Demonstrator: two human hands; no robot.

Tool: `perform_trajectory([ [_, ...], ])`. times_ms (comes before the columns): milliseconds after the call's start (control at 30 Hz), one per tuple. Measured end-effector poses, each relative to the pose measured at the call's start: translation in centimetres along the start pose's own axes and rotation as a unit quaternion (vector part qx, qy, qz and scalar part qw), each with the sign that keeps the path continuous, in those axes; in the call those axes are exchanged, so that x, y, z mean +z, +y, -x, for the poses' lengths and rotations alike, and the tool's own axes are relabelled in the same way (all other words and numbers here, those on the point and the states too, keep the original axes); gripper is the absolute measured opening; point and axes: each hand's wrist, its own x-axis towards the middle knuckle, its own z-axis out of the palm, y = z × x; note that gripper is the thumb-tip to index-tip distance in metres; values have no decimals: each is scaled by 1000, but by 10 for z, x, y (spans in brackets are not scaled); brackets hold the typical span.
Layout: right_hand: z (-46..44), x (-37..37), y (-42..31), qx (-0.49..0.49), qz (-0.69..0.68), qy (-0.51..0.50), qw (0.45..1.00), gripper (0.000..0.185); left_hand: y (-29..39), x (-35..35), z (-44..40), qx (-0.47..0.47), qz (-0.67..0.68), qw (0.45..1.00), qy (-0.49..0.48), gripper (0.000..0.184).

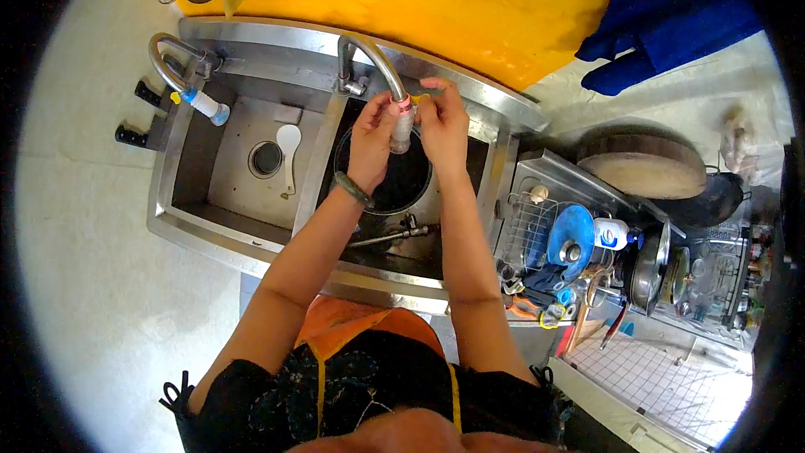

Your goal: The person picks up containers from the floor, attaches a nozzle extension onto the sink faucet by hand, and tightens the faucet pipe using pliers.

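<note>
A curved metal faucet (376, 54) rises behind the right sink basin, with a pink-ringed, pale spout filter (402, 127) at its end. Around the left side of that filter, near its pink ring, my left hand (371, 141) closes its fingers. On the other side my right hand (444, 126) pinches at a small yellow part beside the ring, one finger stretched out. Below the hands, a round dark pan (401, 184) lies in the right basin. A bar-like metal fitting (394, 236) lies nearer the front edge.
In the left basin (237, 130) are a white spoon (288, 151) and a drain; another faucet (168, 75) stands over it. Knives hang at its left. At the right are a wire rack (527, 231), a blue lid (570, 243), a white bottle (611, 233) and a round chopping board (641, 168).
</note>
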Motion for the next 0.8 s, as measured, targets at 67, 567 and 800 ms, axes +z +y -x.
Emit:
perform_trajectory([
  [67, -1, -5, 5, -39, 20, -31, 999, 21, 4, -2, 0, -24, 4, 1000, -15, 32],
  [567, -26, -8, 23, 155, 32, -77, 984, 34, -10, -6, -4, -11, 15, 1000, 0, 27],
  [800, -13, -24, 2, -231, 198, -51, 951, 24, -6, -3, -5, -1, 23, 1000, 6, 27],
])
